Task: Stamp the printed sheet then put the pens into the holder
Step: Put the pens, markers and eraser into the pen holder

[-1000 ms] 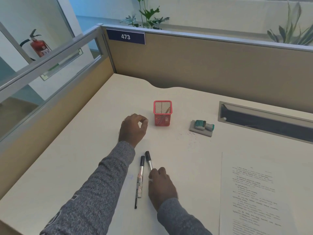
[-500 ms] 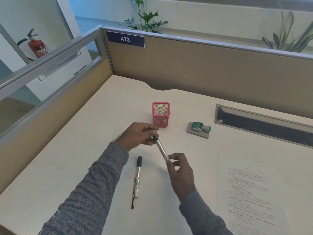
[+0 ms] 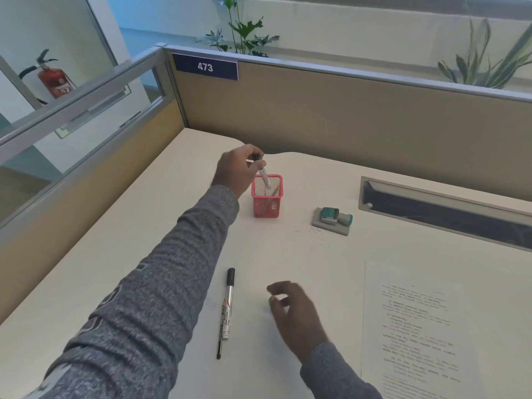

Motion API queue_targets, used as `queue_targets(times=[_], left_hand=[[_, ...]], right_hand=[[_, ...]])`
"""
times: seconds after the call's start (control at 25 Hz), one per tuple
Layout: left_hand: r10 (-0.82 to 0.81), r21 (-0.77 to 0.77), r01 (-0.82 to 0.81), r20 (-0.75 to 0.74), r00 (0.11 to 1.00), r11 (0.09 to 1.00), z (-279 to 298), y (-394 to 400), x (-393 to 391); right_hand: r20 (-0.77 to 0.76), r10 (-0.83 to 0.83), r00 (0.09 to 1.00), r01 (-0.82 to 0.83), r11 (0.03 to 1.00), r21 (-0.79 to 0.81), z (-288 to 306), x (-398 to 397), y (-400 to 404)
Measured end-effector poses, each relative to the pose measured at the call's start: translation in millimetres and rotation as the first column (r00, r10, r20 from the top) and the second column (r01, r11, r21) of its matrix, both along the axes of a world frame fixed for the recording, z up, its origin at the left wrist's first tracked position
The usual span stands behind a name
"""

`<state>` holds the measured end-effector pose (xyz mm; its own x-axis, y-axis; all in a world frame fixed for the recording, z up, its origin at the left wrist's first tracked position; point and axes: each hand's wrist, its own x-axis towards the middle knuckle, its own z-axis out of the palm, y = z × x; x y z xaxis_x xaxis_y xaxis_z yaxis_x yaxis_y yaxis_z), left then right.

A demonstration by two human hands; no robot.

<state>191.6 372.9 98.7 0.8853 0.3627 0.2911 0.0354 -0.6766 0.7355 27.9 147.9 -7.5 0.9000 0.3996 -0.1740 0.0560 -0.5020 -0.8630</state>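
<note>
My left hand (image 3: pixel 237 169) grips a marker (image 3: pixel 263 175) by its black cap, and the marker's lower end dips into the red mesh holder (image 3: pixel 267 207), which has a pencil inside. My right hand (image 3: pixel 296 315) hovers low over the desk with fingers apart and nothing in it. A second black-capped marker (image 3: pixel 227 303) lies on the desk left of that hand, with a thin black pen (image 3: pixel 220 345) beside it. The printed sheet (image 3: pixel 426 326) lies at the right. A green stamp (image 3: pixel 335 216) rests on its grey pad (image 3: pixel 331 227), right of the holder.
Tan cubicle partitions (image 3: pixel 331 119) wall the desk at the back and left. A recessed cable slot (image 3: pixel 443 210) runs along the back right. Small dark specks dot the desk (image 3: pixel 144 240) between holder and pad.
My right hand let go of the marker and dropped back toward the desk. My left hand carried the marker up and over to the red holder, its tip now inside.
</note>
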Motion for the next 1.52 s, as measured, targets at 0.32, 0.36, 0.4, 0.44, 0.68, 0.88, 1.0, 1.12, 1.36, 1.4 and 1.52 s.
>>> queue_targets(times=[0.32,0.36,0.4,0.44,0.68,0.88,1.0,1.12,1.36,1.4,1.52], left_hand=[[0.03,0.209,0.027,-0.263,0.964,0.978,-34,-5,12],[0.033,0.213,0.027,-0.273,0.962,0.977,-35,-5,11],[0.028,0.21,0.033,-0.279,0.96,0.977,-36,-6,11],[0.021,0.21,0.041,-0.282,0.959,0.977,-35,-6,10],[-0.015,0.182,0.067,-0.277,0.961,0.981,-36,-1,1],[-0.034,0.148,0.074,-0.253,0.967,0.986,-39,4,-11],[-0.052,0.155,0.094,-0.256,0.965,0.983,-43,7,-16],[-0.072,0.151,0.108,-0.225,0.972,0.983,-42,5,-24],[-0.246,-0.191,0.23,-0.062,0.967,0.954,-10,-28,-61],[-0.333,-0.323,0.286,-0.102,0.937,0.902,-4,-34,-67],[-0.424,-0.479,0.323,-0.116,0.898,0.816,8,-38,-70]], right_hand=[[0.106,0.577,0.81,-0.451,0.728,-0.516,-9,-33,49],[0.113,0.567,0.816,-0.435,0.73,-0.527,-9,-33,51],[0.11,0.554,0.825,-0.419,0.731,-0.539,-10,-32,53],[0.097,0.539,0.837,-0.404,0.728,-0.554,-10,-31,54],[0.031,0.339,0.94,-0.272,0.804,-0.529,-19,-26,52],[-0.008,0.078,0.997,-0.077,0.958,-0.277,-13,-11,27],[-0.034,-0.066,0.997,0.061,0.99,-0.123,-4,0,8],[-0.021,-0.204,0.979,0.204,0.978,0.03,13,12,-4],[-0.049,-0.358,0.933,0.356,0.891,0.281,49,42,-10],[-0.046,-0.355,0.934,0.352,0.89,0.29,52,46,-8],[-0.027,-0.347,0.937,0.339,0.891,0.302,59,55,-4]])
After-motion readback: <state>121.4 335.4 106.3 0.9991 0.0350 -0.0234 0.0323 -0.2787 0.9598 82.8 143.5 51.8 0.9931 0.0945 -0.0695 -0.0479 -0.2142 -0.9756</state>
